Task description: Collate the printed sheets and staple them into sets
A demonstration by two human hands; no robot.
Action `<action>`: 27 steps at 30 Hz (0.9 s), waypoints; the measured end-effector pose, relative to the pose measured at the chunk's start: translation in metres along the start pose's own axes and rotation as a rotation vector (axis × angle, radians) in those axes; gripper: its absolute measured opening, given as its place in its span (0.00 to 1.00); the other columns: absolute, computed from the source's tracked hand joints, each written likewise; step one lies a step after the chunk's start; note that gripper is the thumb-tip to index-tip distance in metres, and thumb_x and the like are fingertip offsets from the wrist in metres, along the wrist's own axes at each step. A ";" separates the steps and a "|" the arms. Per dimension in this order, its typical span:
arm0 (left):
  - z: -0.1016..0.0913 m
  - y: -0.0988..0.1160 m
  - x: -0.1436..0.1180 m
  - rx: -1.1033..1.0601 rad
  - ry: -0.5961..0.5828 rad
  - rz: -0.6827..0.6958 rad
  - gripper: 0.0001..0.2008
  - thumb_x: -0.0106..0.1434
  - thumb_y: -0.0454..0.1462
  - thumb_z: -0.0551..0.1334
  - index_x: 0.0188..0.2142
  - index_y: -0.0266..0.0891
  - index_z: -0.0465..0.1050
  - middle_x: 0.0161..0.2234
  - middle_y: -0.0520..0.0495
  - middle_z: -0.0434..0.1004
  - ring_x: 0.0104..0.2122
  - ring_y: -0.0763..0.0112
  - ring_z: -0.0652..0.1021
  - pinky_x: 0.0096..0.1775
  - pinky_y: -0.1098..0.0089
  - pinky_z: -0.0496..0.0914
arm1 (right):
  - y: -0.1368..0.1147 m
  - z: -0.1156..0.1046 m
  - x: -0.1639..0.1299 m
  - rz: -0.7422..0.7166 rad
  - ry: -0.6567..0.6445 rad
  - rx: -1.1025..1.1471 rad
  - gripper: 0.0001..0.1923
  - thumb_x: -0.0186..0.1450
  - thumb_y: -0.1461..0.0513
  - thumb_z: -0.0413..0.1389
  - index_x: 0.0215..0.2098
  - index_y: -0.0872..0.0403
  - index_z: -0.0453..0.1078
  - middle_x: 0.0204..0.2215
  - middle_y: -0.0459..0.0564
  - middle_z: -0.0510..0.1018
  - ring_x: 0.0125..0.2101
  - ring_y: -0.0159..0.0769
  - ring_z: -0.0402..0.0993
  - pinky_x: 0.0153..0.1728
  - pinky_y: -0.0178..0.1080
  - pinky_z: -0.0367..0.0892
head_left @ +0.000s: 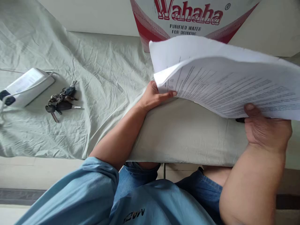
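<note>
I count two printed sheets (225, 78), long axis running left to right, raised over the cloth-covered table (182, 134). My left hand (153, 97) pinches their left edge; my right hand (264, 128) grips the near edge. One bunch of keys (61, 100) lies well left of the sheets.

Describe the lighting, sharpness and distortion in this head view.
Head view: soft, even light, only faint shadows under the keys and the printed sheets; no glare. The sheets' text is too smeared to read, while the water carton lettering stays sharp. The right forearm bulges near the frame edge.
</note>
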State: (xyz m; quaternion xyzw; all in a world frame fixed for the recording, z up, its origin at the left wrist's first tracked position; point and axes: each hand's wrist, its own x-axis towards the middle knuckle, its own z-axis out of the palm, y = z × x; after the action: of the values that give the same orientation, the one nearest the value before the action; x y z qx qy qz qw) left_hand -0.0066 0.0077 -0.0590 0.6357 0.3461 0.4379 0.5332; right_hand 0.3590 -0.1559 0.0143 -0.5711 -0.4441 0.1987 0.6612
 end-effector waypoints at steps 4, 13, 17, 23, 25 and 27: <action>0.000 0.002 0.000 0.066 -0.074 0.013 0.40 0.60 0.75 0.82 0.45 0.42 0.86 0.46 0.41 0.93 0.52 0.44 0.94 0.59 0.44 0.91 | -0.005 0.001 0.000 -0.038 0.001 0.027 0.52 0.38 0.42 0.92 0.59 0.39 0.87 0.76 0.53 0.81 0.90 0.74 0.59 0.86 0.88 0.60; 0.004 0.015 0.003 0.146 -0.083 -0.062 0.41 0.75 0.78 0.68 0.39 0.43 0.83 0.34 0.45 0.86 0.35 0.62 0.86 0.38 0.61 0.84 | -0.036 0.016 -0.022 0.240 -0.037 -0.043 0.35 0.50 0.48 0.90 0.53 0.44 0.90 0.70 0.55 0.89 0.83 0.67 0.76 0.88 0.80 0.63; 0.003 0.012 0.006 -0.017 0.008 -0.086 0.43 0.67 0.80 0.74 0.38 0.43 0.81 0.32 0.46 0.82 0.29 0.69 0.79 0.30 0.65 0.77 | -0.040 0.006 -0.030 0.506 -0.095 -0.132 0.31 0.51 0.47 0.89 0.49 0.44 0.90 0.64 0.55 0.93 0.78 0.66 0.82 0.86 0.77 0.70; -0.001 0.026 0.003 -0.096 -0.137 -0.214 0.43 0.63 0.78 0.79 0.40 0.41 0.83 0.36 0.43 0.86 0.33 0.66 0.83 0.33 0.64 0.80 | -0.029 -0.022 -0.021 0.510 0.018 -0.268 0.38 0.49 0.43 0.90 0.53 0.44 0.90 0.51 0.54 0.94 0.62 0.59 0.90 0.81 0.71 0.75; -0.003 0.039 0.000 -0.078 -0.228 -0.266 0.41 0.63 0.76 0.81 0.38 0.40 0.84 0.35 0.44 0.87 0.33 0.65 0.84 0.34 0.64 0.81 | -0.028 -0.032 -0.017 0.531 0.067 -0.310 0.43 0.44 0.41 0.91 0.55 0.43 0.91 0.44 0.51 0.92 0.52 0.54 0.90 0.74 0.68 0.80; -0.005 0.053 -0.001 -0.028 -0.330 -0.322 0.39 0.63 0.73 0.83 0.39 0.39 0.85 0.36 0.44 0.88 0.34 0.64 0.85 0.36 0.64 0.81 | -0.031 -0.037 -0.017 0.595 0.006 -0.314 0.45 0.42 0.37 0.91 0.53 0.43 0.92 0.42 0.51 0.91 0.46 0.49 0.88 0.69 0.63 0.83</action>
State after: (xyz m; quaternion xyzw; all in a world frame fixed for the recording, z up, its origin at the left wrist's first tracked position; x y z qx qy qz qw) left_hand -0.0127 -0.0019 -0.0071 0.6279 0.3449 0.2422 0.6543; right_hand 0.3725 -0.1986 0.0387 -0.7712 -0.2810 0.3103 0.4796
